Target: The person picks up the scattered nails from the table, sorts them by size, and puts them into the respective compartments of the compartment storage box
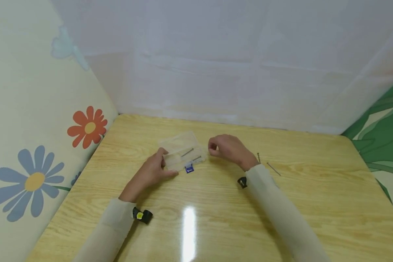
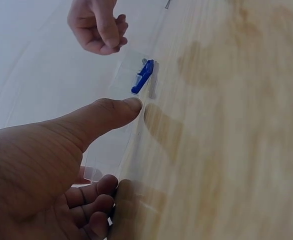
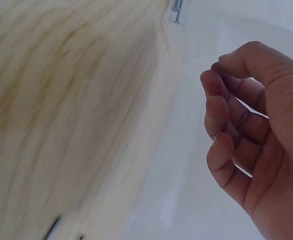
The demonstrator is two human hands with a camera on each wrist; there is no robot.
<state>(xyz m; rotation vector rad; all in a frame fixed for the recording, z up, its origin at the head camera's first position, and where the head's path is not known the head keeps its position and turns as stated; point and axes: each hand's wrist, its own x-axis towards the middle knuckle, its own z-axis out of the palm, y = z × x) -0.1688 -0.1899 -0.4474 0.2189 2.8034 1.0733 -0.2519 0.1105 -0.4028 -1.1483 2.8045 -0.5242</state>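
Note:
A clear plastic box [image 1: 173,160] lies on the table with its lid [image 1: 180,141] raised at the back. Several thin, dark metal fasteners [image 1: 187,152], nails or screws, are inside it. At the front right is its blue latch [image 2: 143,76]. My left hand [image 1: 153,168] grips the box's left end, with the thumb along the front and the fingers curled at the end. Just right of the box my right hand [image 1: 228,148] hovers with curled fingers. Thumb and index tips meet in the right wrist view, and nothing shows between them.
Two more long fasteners lie on the wooden table [image 1: 222,214] right of my right wrist: one fastener [image 1: 258,157] close to it and another fastener [image 1: 273,169] farther right. A white cloth wall [image 1: 216,87] stands behind the table, with flower-printed panels at both sides.

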